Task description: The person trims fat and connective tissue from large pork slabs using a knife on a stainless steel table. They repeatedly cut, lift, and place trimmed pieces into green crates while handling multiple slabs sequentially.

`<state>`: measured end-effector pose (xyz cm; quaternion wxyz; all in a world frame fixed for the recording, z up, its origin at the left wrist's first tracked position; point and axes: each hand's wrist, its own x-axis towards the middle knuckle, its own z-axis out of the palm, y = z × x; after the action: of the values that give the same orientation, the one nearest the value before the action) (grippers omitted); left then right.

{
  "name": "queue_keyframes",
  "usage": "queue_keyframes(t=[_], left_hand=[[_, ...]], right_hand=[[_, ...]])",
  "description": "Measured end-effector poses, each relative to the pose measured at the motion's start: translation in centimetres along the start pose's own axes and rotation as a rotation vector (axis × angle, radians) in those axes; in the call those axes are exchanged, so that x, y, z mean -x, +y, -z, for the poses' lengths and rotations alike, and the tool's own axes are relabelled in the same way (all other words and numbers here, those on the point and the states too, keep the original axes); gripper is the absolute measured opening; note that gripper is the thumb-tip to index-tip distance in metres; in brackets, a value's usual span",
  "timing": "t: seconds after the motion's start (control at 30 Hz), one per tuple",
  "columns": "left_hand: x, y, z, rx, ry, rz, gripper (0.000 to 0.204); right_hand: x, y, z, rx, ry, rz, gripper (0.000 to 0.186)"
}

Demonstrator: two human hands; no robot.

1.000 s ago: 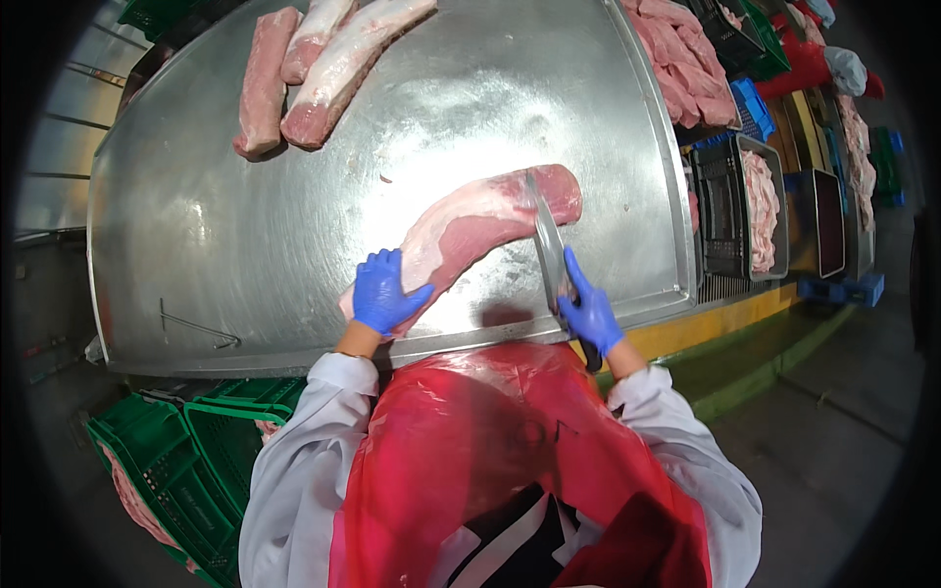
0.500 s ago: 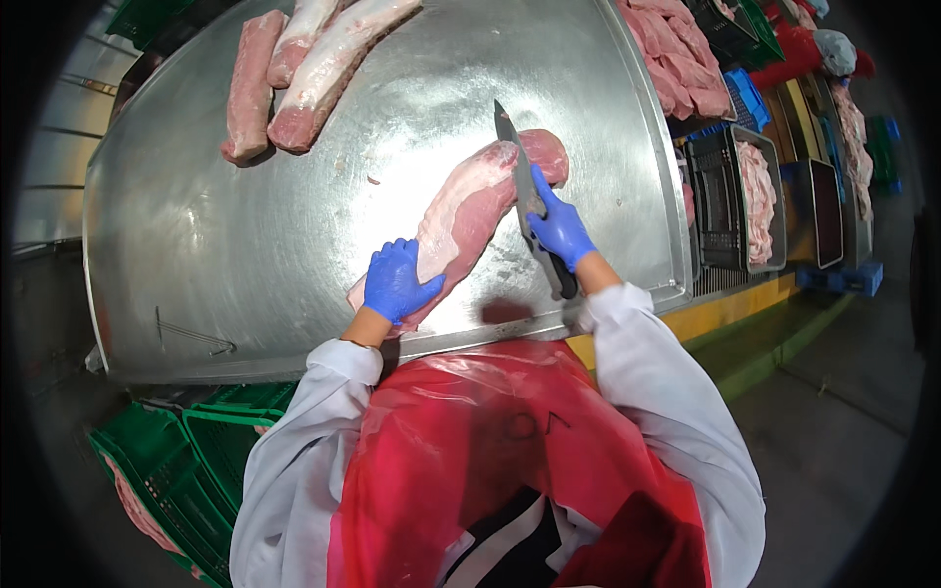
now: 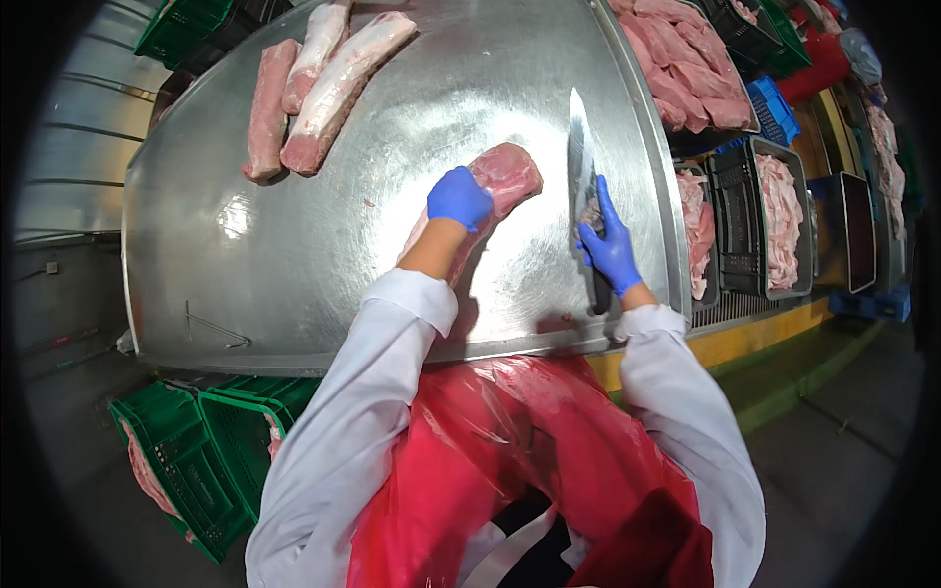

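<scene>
A long piece of pork loin [image 3: 508, 176] lies aslant on the metal table, its broad pink end pointing away from me. My left hand [image 3: 459, 199], in a blue glove, grips the meat a little behind that end; my hand and forearm cover part of the piece. To the right of the loin, apart from it, my right hand [image 3: 610, 245] is wrapped around the dark handle of a long knife [image 3: 581, 147]. The blade points away from me, over the table. Three more pork loins [image 3: 338, 93] lie side by side at the far left.
The steel table [image 3: 225, 265] has a raised rim. Beyond its right edge stand a container of meat pieces [image 3: 686, 64] and a grey crate of trimmings [image 3: 779, 220]. Green crates [image 3: 181, 461] are below at the near left. A person in red [image 3: 821, 69] is at the far right.
The knife has come off the loin and moved right with my right hand. My left hand has shifted from the loin's near end toward its far end. The view has shifted slightly.
</scene>
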<state>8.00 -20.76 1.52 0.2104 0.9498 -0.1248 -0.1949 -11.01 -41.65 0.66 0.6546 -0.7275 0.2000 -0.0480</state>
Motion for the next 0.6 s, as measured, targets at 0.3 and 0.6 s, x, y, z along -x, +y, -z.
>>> queue_keyframes(t=[0.3, 0.6], left_hand=[[-1.5, -3.9, -0.1, 0.078, 0.045, -0.055, 0.032], [-1.4, -4.7, 0.7, 0.359, 0.036, 0.031, 0.025]], right_hand=[[-6.4, -1.4, -11.0, 0.153, -0.357, -0.116, 0.078], [-4.1, -3.4, -11.2, 0.178, -0.577, -0.217, 0.08]])
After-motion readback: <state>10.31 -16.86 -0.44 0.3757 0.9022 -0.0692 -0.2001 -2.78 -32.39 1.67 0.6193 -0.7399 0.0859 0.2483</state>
